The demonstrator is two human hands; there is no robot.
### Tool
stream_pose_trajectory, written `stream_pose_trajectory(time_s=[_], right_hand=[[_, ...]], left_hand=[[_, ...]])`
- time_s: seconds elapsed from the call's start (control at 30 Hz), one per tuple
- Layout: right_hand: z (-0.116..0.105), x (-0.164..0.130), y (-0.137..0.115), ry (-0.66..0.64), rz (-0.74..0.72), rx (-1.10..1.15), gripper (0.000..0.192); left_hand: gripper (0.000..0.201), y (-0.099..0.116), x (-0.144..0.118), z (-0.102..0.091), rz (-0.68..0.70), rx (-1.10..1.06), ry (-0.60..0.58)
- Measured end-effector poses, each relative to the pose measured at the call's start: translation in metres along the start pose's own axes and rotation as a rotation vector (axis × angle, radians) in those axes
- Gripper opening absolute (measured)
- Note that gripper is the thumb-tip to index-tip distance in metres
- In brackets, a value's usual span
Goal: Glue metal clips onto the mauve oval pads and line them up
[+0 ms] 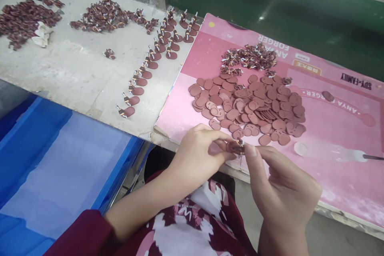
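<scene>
Both hands, left hand and right hand, pinch one brown piece.

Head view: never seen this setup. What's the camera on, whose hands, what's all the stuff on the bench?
There is no machine here. One camera sits on a person's head and looks down at their own two bare hands. The left hand and right hand together pinch one small brown piece with a little strap, just off the bench edge. Behind it, on a pink printed cardboard sheet, lies a heap of flat brown oval pieces and a smaller pile of brown strap bits. On the grey worktop, finished brown pieces with straps stand in rows. A blue plastic crate sits lower left.
</scene>
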State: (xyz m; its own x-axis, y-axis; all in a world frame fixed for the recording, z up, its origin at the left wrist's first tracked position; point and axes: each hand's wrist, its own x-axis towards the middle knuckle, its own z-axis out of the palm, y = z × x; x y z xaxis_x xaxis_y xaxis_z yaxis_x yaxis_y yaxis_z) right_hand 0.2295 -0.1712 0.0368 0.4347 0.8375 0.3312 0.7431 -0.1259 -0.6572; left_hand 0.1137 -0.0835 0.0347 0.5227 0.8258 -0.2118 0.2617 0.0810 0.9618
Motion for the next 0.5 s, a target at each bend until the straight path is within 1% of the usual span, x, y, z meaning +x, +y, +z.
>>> stream_pose_trajectory(time_s=[0.1, 0.2, 0.23, 0.27, 0.33, 0.4, 0.5], right_hand=[[-0.001, -0.002, 0.001, 0.052, 0.066, 0.020, 0.011], [-0.003, 0.000, 0.005, 0.122, 0.206, 0.055, 0.013], [-0.004, 0.003, 0.007, 0.116, 0.258, 0.079, 0.013], [-0.005, 0.006, 0.008, 0.089, 0.302, 0.111, 0.015], [-0.005, 0.014, 0.012, -0.022, 0.353, 0.197, 0.017], [-0.005, 0.020, 0.015, -0.141, 0.359, 0.303, 0.017], [-0.003, 0.025, 0.016, -0.233, 0.369, 0.456, 0.015]], left_hand=[[0.025, -0.001, 0.000, 0.000, -0.020, -0.034, -0.003], [0.024, -0.002, 0.001, -0.002, -0.044, -0.097, -0.033], [0.023, -0.002, 0.001, -0.004, -0.052, -0.127, -0.050], [0.023, -0.002, 0.001, -0.005, -0.060, -0.161, -0.069], [0.023, -0.002, 0.002, -0.008, -0.077, -0.224, -0.103], [0.023, -0.003, 0.003, -0.010, -0.090, -0.267, -0.133], [0.021, -0.005, 0.003, -0.014, -0.104, -0.305, -0.167]])
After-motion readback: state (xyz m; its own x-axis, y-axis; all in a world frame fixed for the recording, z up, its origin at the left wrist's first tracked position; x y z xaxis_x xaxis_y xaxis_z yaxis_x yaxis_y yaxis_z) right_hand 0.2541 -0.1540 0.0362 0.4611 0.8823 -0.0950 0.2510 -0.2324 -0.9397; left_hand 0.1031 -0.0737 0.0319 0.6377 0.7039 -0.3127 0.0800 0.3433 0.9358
